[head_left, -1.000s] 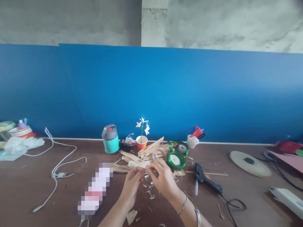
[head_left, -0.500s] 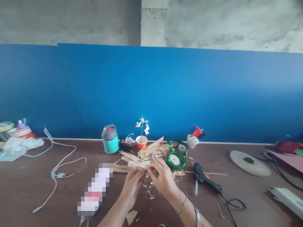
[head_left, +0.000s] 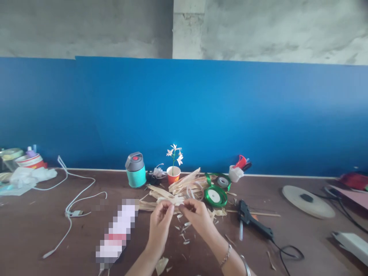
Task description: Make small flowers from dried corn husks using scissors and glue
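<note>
Head view: two hands [head_left: 160,224] [head_left: 199,217], grip too hidden to tell, near one husk pile [head_left: 184,183].

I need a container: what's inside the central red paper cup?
A thin green stem with white, star-shaped flowers stands in the red paper cup; its front wall hides what's lower down.

Beyond the left hand [head_left: 160,219] and right hand [head_left: 199,215], strips of husk [head_left: 186,180] lay on the table [head_left: 25,230], a ribbon spool [head_left: 213,196] to the strips' right, a glue gun [head_left: 257,224] farther right. Behind the strips, a cup [head_left: 173,179] held a flower sprig [head_left: 174,158], a flask [head_left: 136,178] on its left
</note>
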The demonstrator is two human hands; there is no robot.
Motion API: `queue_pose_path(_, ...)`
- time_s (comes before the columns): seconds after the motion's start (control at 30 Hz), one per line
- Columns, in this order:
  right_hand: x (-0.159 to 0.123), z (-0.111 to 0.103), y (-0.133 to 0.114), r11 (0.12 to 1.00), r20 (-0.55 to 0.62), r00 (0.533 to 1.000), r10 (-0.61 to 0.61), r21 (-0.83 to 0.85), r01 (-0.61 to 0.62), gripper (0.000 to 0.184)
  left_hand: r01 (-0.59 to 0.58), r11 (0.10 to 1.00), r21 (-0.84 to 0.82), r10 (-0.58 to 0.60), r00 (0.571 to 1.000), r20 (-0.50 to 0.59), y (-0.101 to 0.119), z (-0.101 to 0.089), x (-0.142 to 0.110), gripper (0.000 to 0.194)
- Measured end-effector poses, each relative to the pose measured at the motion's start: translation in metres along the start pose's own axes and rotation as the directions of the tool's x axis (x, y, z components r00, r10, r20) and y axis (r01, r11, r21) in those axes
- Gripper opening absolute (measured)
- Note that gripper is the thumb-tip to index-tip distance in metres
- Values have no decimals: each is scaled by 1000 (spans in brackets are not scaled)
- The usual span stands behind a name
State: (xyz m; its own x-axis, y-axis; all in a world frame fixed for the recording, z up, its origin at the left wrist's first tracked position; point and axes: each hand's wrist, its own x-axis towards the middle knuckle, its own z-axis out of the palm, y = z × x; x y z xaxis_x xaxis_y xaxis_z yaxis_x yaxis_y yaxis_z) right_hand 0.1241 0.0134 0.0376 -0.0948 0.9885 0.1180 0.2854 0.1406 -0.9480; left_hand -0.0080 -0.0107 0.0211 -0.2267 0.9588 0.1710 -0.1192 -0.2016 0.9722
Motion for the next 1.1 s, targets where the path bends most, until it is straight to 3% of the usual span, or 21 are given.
queue_pose_path(0.13, -4, 4, -5, 945, 66, 994, 93, 308, -109, 27, -141, 983, 115, 143, 990, -5, -1, -1, -3, 18)
queue_pose_path(0.3, -11, 8, -10, 876, 81, 988, 132, 458, -155, 33, -218, 964, 152, 223, 975, -18, 2, 0, -5, 16)
queue_pose_path(1.1, -13, 5, -16, 870, 72, 978, 196, 448, -208, 33, -336, 917, 213, 340, 940, 19, 5, 0, -6, 10)
